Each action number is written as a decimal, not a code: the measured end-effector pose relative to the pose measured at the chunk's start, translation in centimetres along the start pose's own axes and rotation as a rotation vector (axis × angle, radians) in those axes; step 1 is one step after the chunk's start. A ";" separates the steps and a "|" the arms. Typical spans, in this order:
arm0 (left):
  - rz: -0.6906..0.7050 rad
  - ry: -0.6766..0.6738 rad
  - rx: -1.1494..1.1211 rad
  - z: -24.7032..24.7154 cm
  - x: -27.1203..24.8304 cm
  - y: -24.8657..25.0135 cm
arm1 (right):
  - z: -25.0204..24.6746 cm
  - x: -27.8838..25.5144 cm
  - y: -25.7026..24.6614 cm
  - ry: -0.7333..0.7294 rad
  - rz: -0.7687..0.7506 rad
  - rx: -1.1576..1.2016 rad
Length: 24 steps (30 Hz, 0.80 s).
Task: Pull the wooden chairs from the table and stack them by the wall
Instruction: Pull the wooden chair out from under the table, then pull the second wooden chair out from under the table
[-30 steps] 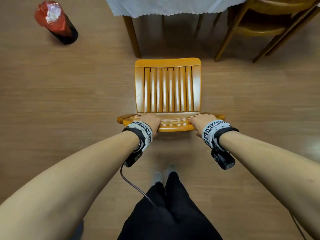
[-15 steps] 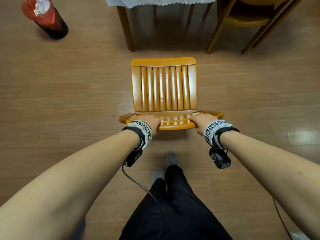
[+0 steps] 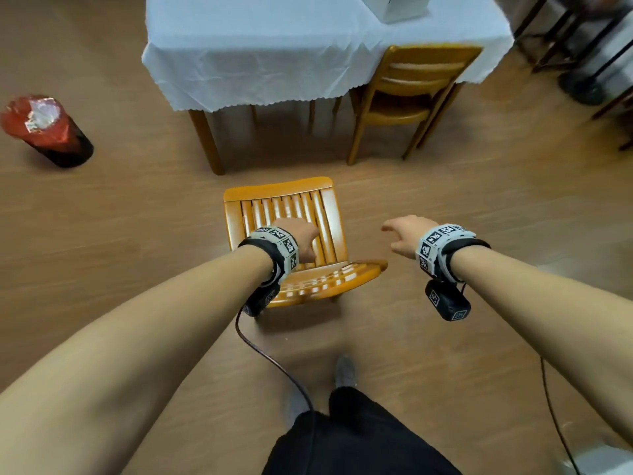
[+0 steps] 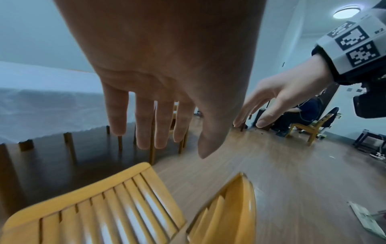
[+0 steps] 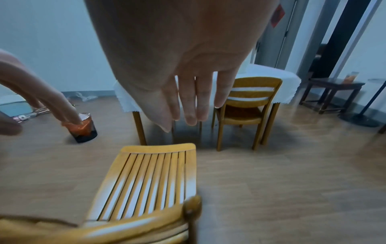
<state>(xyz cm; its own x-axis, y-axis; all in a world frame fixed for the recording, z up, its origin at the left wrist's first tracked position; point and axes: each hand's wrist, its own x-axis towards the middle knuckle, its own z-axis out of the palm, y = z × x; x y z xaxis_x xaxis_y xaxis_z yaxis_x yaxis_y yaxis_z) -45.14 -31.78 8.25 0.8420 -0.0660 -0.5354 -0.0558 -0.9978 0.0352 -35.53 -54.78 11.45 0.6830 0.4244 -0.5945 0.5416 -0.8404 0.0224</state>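
A slatted orange wooden chair (image 3: 284, 214) stands on the floor clear of the table (image 3: 260, 49), its backrest (image 3: 329, 279) toward me. My left hand (image 3: 294, 234) hovers over the seat with straight fingers (image 4: 144, 128), holding nothing. My right hand (image 3: 407, 233) is in the air to the right of the chair, fingers (image 5: 192, 102) spread and empty. The chair shows again below each hand as the seat (image 4: 100, 209) and the seat (image 5: 150, 181). A second wooden chair (image 3: 404, 97) is still tucked at the table's right side, the same chair (image 5: 246, 105) facing the right wrist camera.
A red-wrapped dark bin (image 3: 48, 128) stands on the floor at the left. Dark furniture legs and a stand base (image 3: 582, 87) crowd the far right. A seated person (image 4: 298, 113) is across the room. My feet (image 3: 344, 371) are just behind the chair.
Both hands have let go of the chair's backrest and lifted off it, the right moving out to the right. The head view has risen, showing the table and second chair.
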 end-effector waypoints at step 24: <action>-0.037 0.185 0.077 -28.0 29.4 13.8 | -15.6 14.7 33.7 0.166 0.086 0.051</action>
<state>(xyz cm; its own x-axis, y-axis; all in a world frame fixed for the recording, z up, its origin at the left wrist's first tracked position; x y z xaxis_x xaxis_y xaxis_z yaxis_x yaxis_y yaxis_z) -6.14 -47.47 16.67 0.9280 -0.0353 -0.3710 -0.0580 -0.9971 -0.0501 0.44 -71.63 16.04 0.7994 0.3970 -0.4509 0.4555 -0.8899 0.0240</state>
